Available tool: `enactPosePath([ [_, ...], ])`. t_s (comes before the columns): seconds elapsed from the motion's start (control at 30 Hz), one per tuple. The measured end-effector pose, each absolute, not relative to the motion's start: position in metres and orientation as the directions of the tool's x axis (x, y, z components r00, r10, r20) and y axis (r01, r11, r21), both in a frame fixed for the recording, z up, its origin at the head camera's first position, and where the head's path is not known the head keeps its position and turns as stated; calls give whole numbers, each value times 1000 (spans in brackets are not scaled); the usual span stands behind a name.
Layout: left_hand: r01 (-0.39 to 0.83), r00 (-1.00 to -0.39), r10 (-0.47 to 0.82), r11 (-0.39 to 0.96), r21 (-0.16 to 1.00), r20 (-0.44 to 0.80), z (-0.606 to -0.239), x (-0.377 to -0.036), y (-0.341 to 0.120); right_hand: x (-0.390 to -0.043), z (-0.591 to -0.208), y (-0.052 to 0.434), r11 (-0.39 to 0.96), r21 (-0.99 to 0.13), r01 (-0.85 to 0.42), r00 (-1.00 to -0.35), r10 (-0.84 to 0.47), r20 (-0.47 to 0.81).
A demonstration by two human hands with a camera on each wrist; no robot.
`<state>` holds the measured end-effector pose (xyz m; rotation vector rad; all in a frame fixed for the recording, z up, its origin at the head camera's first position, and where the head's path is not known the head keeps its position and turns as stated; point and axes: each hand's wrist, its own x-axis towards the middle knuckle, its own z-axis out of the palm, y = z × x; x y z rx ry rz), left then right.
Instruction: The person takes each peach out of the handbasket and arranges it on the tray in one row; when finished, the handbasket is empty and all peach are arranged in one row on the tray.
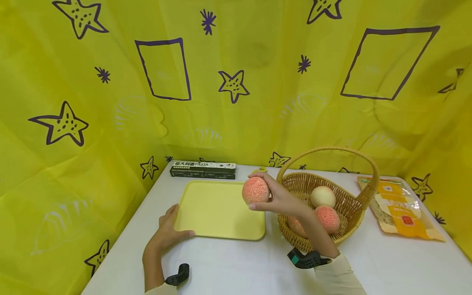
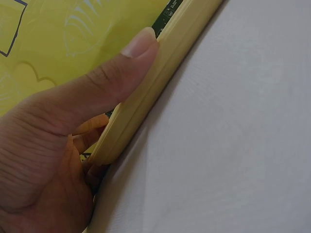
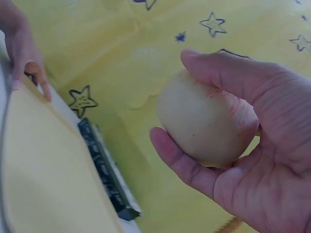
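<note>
**Peach held in the air over the tray's right edge**

Your left hand (image 1: 167, 231) grips the near-left corner of the yellow tray (image 1: 221, 209), thumb curled over the rim and the other fingers tucked beneath it. If those fingers lift or pull, I judge the tray could slide on the white worktop (image 1: 239, 266) or tip.

Your right hand (image 1: 282, 198) holds the peach (image 1: 255, 190) clear of everything, fingers (image 3: 228, 73) curled over its top and thumb under it. The peach sits at your fingertips rather than deep in the palm, so it may well roll out if the grip loosens, then bounce off the tray. Behind your wrist, the wicker basket (image 1: 354, 217) holds more peaches; a swing back could knock its handle.

The peach is nearly round, with no clear long axis. Its speckled pink side faces you, its pale side faces away.
</note>
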<state>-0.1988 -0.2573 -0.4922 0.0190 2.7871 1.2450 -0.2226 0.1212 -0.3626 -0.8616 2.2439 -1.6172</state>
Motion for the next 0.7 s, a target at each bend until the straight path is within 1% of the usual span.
enactPosePath([
  [0.13,-30,-996,46,671,741,-82,-491,-200,-256,-230,-377,106,235,-931,-280,-812,-575,98],
  [0.33,-27,-995,53,673,739,-85,-490,-200,-256,-241,-404,89,275,-925,-264,-835,-545,76],
  [0.7,-15,-996,55,675,737,-71,-490,-199,-257,-251,-446,58,337,-931,-143,-919,-395,-1],
])
